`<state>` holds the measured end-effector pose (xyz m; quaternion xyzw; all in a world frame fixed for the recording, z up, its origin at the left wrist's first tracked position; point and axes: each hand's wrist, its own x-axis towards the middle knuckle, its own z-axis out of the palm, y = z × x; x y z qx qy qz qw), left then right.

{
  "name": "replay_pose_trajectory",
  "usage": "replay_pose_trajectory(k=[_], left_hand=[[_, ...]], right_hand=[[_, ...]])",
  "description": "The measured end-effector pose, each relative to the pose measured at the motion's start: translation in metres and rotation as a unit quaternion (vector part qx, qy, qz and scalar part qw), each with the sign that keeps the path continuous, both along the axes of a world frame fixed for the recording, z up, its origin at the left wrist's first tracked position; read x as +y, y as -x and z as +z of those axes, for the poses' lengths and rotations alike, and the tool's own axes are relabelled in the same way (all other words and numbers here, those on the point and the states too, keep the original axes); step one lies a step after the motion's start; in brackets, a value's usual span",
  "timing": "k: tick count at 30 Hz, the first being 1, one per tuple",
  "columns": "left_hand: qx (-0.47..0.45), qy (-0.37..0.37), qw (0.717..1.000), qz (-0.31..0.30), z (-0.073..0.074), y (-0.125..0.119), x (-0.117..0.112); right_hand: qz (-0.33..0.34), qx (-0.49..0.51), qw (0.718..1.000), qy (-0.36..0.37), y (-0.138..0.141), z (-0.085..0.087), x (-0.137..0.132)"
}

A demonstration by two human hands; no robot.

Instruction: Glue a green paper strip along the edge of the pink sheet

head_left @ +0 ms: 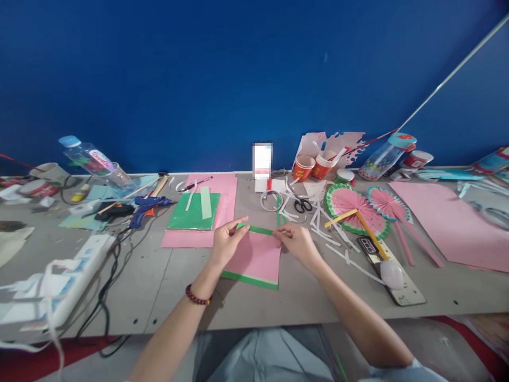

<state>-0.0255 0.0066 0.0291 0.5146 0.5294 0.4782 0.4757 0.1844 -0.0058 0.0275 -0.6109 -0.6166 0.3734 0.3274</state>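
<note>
A narrow green paper strip (260,230) stretches between my two hands, along the far edge of a pink sheet of paper (256,258). Its left end is pinched by my left hand (229,240), which wears a beaded bracelet at the wrist. My right hand (293,240) is closed on the right end, fingertips over the strip. Another green band (249,280) runs along the sheet's near edge. I cannot tell whether the far strip lies flat on the pink sheet. Left of my hands, a stack of green paper (181,215) rests on a larger pink sheet (199,241).
Black scissors (303,205) and white paper scraps (332,236) lie to the right. Beyond them are a watermelon-patterned paper fan (345,204) and a phone (392,273). A blue glue gun (145,209) and a power strip (83,281) with cables occupy the left.
</note>
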Motion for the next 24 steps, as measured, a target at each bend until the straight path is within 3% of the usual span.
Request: replay_pose_trajectory(k=[6, 9, 11, 14, 16, 18, 20, 24], left_hand=[[0.016, -0.018, 1.0, 0.007, -0.0034, 0.0036, 0.0025], [0.092, -0.104, 0.99, 0.013, -0.0025, 0.0061, 0.0022], [0.174, -0.218, 0.96, 0.025, -0.0017, 0.0066, 0.0023], [0.313, -0.377, 0.872, 0.011, -0.0012, 0.0058, 0.003], [0.375, -0.43, 0.821, -0.02, -0.0015, 0.005, 0.003], [0.404, -0.449, 0.796, -0.041, -0.0018, 0.0045, 0.0025], [0.409, -0.44, 0.798, -0.045, -0.0019, 0.0042, 0.0018], [0.376, -0.391, 0.839, -0.047, -0.0014, 0.0043, 0.0019]], right_hand=[[0.007, 0.013, 1.0, 0.012, 0.001, -0.0018, -0.0011], [0.004, 0.012, 1.0, -0.006, 0.0012, -0.0034, -0.0024], [0.008, 0.013, 1.0, -0.008, 0.0018, -0.0044, -0.0034], [0.015, 0.004, 1.0, -0.022, 0.0029, -0.0048, -0.0048], [0.018, -0.011, 0.999, -0.042, 0.0035, -0.0036, -0.0056], [0.023, -0.029, 0.998, -0.059, 0.0038, -0.0013, -0.0065], [0.027, -0.048, 0.996, -0.07, 0.0043, 0.0013, -0.0076], [0.025, -0.073, 0.994, -0.081, 0.0061, 0.0048, -0.0094]])
